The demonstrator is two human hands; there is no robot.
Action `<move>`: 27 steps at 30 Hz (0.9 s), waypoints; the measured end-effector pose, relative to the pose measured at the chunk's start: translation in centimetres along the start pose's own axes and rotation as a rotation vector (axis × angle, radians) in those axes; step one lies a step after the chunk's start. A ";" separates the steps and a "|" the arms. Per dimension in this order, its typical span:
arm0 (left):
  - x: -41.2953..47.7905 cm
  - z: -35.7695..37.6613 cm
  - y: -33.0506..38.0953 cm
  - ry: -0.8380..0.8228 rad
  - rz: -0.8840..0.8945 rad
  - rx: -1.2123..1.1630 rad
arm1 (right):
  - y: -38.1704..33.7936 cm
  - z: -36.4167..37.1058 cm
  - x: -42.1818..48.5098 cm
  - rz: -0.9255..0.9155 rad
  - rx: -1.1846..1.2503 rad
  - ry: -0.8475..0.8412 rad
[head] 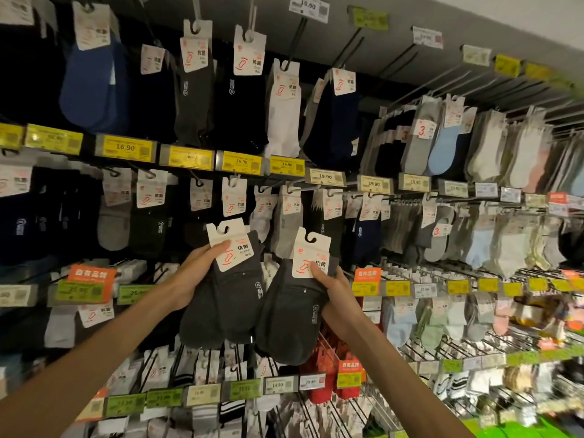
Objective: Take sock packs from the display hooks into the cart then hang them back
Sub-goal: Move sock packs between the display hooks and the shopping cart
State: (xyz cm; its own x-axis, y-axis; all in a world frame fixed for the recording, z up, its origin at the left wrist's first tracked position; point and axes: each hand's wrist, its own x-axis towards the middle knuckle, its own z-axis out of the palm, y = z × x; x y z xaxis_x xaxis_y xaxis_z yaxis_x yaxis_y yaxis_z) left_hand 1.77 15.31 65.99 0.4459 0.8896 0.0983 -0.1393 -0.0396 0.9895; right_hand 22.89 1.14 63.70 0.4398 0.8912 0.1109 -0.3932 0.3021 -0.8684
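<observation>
Left hand (pixel 196 270) grips 1 dark grey sock pack (pixel 218 308), thumb on its white card; right hand (pixel 331 287) grips second pack (pixel 284 330) likewise.

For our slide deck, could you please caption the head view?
At the sock display: left hand grips the left sock pack, right hand grips the right sock pack.

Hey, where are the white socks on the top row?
In the head view, the white socks hang top row, near centre, between a black pack on the left and a navy pack on the right, just above a yellow 16.90 tag.
</observation>
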 end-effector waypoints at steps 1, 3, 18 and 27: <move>0.0 -0.3 -0.6 0.012 -0.013 -0.002 | 0.4 0.2 -0.1 0.018 0.005 0.000; -0.2 -0.4 -1.5 0.020 -0.035 -0.024 | 1.2 0.2 -0.1 0.070 0.011 -0.007; 0.7 4.8 -5.9 -0.063 -0.119 0.002 | 2.8 -3.4 -1.2 0.181 -0.064 -0.014; -1.5 3.6 -5.5 -0.105 -0.086 0.048 | 4.4 -2.4 0.0 0.197 -0.097 -0.090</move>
State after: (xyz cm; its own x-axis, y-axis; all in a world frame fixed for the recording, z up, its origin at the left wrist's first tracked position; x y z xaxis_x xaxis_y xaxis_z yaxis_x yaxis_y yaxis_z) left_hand 5.10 12.56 60.81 0.5451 0.8381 0.0215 -0.0551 0.0102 0.9984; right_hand 23.08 1.63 58.68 0.2868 0.9576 -0.0266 -0.3828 0.0891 -0.9195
